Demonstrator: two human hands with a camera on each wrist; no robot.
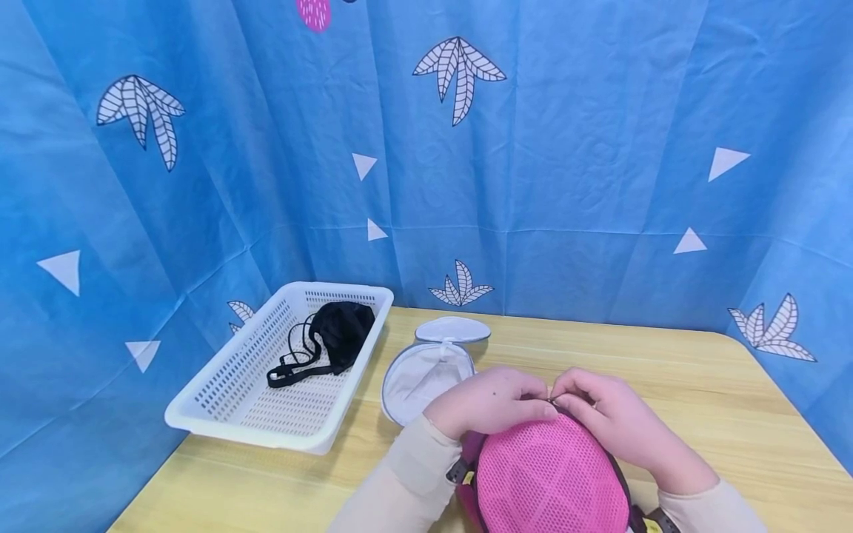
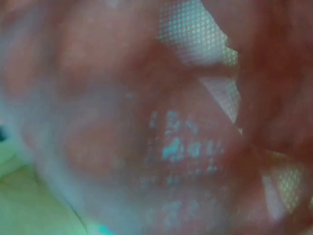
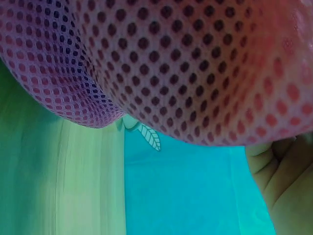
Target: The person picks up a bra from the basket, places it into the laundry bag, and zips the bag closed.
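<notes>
Pink mesh bag [image 1: 553, 474] sits at the bottom of the head view, right of centre, under both hands. We see the left hand [image 1: 489, 403] and the right hand [image 1: 613, 414] meeting at its far dark edge, thumbs and fingers pinching there, tips nearly touching. We'd judge the work at that edge as under way, not finished; whether it's fully fastened, we can't tell. Left wrist view too blurred to help; right wrist view shows mesh close up.

As for the rest: white case [image 1: 400, 385] just left of the hands stands with its lid [image 1: 453, 328] tipped back, so closing it looks undone. Black cloth item with cords [image 1: 343, 333] already lies in the white basket [image 1: 253, 435], left of centre; no hand on it.

Surface: pale wood-grain table [image 1: 700, 385], rounded corner at right. Room: we only get a blue curtain [image 1: 580, 163] along the back and both sides, creased, printed with white triangles and outlined leaves, plus a pink shape at the top edge.
</notes>
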